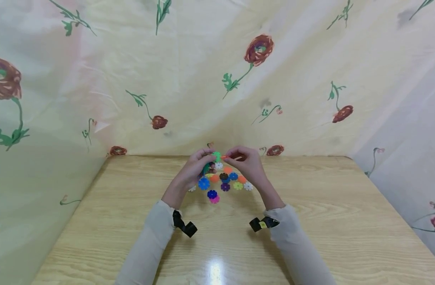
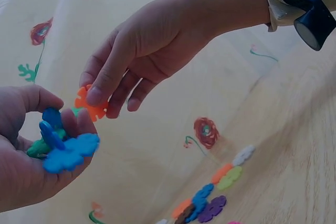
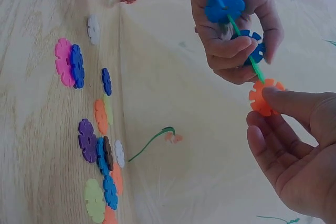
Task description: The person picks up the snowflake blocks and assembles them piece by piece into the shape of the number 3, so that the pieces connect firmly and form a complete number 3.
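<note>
My left hand (image 1: pixel 195 167) grips a joined piece of notched plastic discs above the table. In it are a bright green disc (image 1: pixel 216 156) at the right-hand end and a darker green disc (image 2: pixel 39 149). A large blue disc (image 2: pixel 73 153) sticks out beside the palm in the left wrist view, and another blue disc (image 3: pixel 256 49) sits between the fingers. Between thumb and fingertips, my right hand (image 1: pixel 250 163) pinches an orange disc (image 3: pixel 258 101). Its edge meets the bright green disc's edge, the two set at an angle.
Several loose discs lie on the wooden table (image 1: pixel 310 229) below the hands, among them a purple disc (image 1: pixel 225 186), a brown disc (image 1: pixel 223 176) and a dark blue disc (image 1: pixel 212 194) overlapping a pink disc (image 1: pixel 215 200). Flowered cloth (image 1: pixel 203 79) hangs behind the table.
</note>
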Demonstrator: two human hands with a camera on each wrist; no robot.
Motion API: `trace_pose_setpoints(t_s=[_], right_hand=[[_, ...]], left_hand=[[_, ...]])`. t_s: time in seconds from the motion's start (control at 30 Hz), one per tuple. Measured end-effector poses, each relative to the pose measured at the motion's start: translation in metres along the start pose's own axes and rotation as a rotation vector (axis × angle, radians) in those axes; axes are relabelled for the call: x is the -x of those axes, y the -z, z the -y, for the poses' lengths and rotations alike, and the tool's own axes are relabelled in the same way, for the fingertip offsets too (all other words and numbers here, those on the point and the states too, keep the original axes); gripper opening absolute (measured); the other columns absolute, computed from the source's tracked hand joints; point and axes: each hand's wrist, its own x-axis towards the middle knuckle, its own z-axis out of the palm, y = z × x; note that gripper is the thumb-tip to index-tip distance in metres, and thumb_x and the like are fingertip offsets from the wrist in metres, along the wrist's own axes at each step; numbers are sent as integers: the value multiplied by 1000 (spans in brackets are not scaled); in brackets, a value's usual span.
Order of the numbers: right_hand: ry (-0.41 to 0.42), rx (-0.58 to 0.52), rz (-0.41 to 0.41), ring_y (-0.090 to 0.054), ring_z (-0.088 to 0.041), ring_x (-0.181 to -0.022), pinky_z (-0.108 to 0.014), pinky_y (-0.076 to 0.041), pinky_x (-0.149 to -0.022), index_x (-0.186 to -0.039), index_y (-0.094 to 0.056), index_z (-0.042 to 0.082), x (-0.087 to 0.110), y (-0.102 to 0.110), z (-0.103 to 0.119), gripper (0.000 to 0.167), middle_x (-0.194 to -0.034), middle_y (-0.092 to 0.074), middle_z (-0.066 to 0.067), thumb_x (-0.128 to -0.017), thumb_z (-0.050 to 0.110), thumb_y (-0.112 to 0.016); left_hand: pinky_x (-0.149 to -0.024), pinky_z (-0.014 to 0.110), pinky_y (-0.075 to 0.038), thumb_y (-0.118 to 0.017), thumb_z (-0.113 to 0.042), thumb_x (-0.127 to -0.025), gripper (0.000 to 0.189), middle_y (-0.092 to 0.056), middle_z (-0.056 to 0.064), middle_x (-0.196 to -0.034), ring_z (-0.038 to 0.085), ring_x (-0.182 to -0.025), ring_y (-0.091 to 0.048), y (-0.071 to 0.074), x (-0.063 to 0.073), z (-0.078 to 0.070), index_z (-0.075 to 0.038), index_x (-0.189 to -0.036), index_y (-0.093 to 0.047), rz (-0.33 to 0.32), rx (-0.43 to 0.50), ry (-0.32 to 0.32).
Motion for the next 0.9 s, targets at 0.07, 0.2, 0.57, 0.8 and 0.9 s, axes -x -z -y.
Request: trace_pose_setpoints(t_s=[0.07, 0.2, 0.57, 0.8, 0.9], right_hand=[[6, 2, 1, -69, -21, -84, -19, -58, -75, -98, -76, 1, 0, 0, 1, 13, -97, -74, -18, -92, 13, -76], [19, -7, -10, -68, -18, -84, -20, -59, -75, -97, -76, 2, 1, -1, 2, 10, -97, -74, -17, -91, 10, -77], [113, -111, -29, -69, -8, -82, -22, -60, -75, -92, -77, -3, 2, -2, 2, 4, -95, -73, -22, -90, 0, -75], [145, -115, -78, -69, -5, -80, -20, -60, -77, -91, -77, -5, 3, -7, 1, 4, -91, -73, -23, -89, -2, -75], [153, -137, -107, -69, -5, -78, -20, -60, -76, -89, -77, -7, 3, -11, 1, 5, -89, -72, -25, -88, -2, -76]], left_hand=[[-72, 20, -58, -52, -15, -106, 32, -57, 3, -96, 8, -76, -57, -1, 0, 0, 0, -135, -48, 9, 8, -1], [-73, 22, -59, -51, -13, -106, 26, -56, 2, -96, 8, -76, -57, -2, 0, -1, -1, -129, -49, 8, 12, 0], [-80, 24, -60, -49, -13, -107, 21, -59, 2, -95, 9, -80, -62, -1, 0, -1, -1, -124, -51, 31, -13, -14], [-89, 28, -59, -48, -14, -108, 18, -59, 3, -98, 9, -81, -64, -6, 1, 0, -2, -121, -50, 4, -14, -28], [-89, 26, -58, -47, -14, -108, 21, -58, 4, -100, 9, -82, -65, -9, 1, 1, 0, -124, -48, -13, -7, -42]])
